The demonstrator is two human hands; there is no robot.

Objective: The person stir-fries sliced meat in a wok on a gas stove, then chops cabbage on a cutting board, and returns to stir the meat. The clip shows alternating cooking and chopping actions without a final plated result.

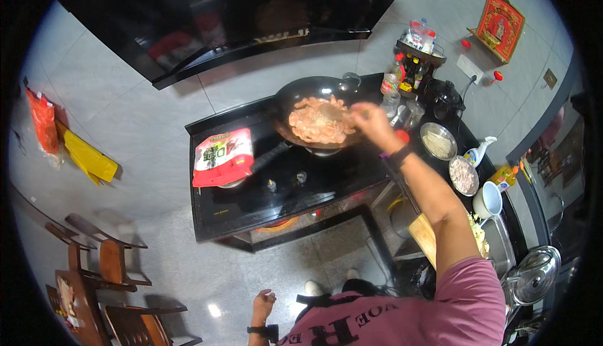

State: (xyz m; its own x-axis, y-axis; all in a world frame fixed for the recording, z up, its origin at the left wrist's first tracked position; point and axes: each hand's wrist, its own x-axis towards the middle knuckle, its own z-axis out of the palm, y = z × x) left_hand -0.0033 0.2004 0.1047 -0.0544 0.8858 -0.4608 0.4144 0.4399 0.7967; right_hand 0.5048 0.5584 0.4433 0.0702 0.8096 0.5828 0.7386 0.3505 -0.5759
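My right hand (pixel 372 121) reaches over the near right rim of a black wok (pixel 308 87). It seems to grip a blurred spoon-like utensil (pixel 333 112), whose head is over the food. Pale pink-orange meat slices (pixel 308 124) fill the bottom of the wok, with small light grains on top near the middle. The wok rests on a burner of the black gas cooktop (pixel 235 209). Low beside my body, away from the cooktop, my left hand (pixel 264 303) holds nothing, its fingers loosely bent and apart.
A red and white printed bag (pixel 224 157) lies over the left burner. Bottles (pixel 390 89), a bowl of pale food (pixel 439 141), a bowl of minced-looking food (pixel 464 175) and a white-blue container (pixel 487 200) line the right counter. A range hood (pixel 264 40) hangs above; wooden chairs (pixel 113 261) stand left.
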